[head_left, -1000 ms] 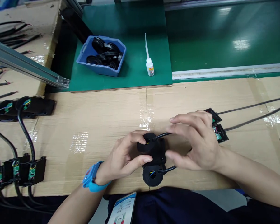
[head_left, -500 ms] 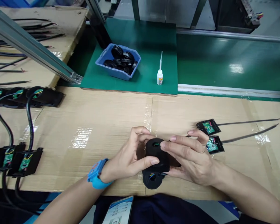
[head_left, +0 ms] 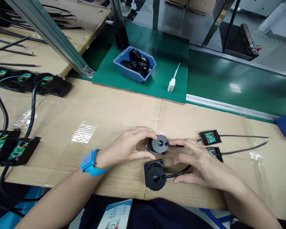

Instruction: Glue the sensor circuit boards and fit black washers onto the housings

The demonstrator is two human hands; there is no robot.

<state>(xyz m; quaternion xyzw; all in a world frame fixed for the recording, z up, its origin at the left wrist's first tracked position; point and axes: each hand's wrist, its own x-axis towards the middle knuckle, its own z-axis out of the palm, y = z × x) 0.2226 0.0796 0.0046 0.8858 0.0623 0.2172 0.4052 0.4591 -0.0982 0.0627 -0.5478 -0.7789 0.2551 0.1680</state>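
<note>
Two round black housings with square flanges stand on the cardboard, coloured wires showing in their centre holes. At the far housing [head_left: 164,140], my left hand [head_left: 131,144] has its thumb and fingers spread about the left side, fingertips at the rim. The near housing [head_left: 156,178] sits just below it. My right hand [head_left: 197,162] lies to the right with fingers apart. Its index fingertip is by the far housing's black cable [head_left: 175,146], and its thumb is beside the near housing's cable [head_left: 180,172]. Whether either fingertip presses a cable, I cannot tell.
Right of the hands lie two circuit-board cases [head_left: 211,137] with cables. At the back are a blue bin [head_left: 131,75] of black round parts and a white dropper bottle [head_left: 171,85]. Several wired housings [head_left: 62,87] and board cases [head_left: 26,154] line the left. A metal post [head_left: 59,41] slants behind.
The black housing that both hands held up is now down on the cardboard behind the other one. Both hands have loosened and spread apart. The camera view has turned and shifted.
</note>
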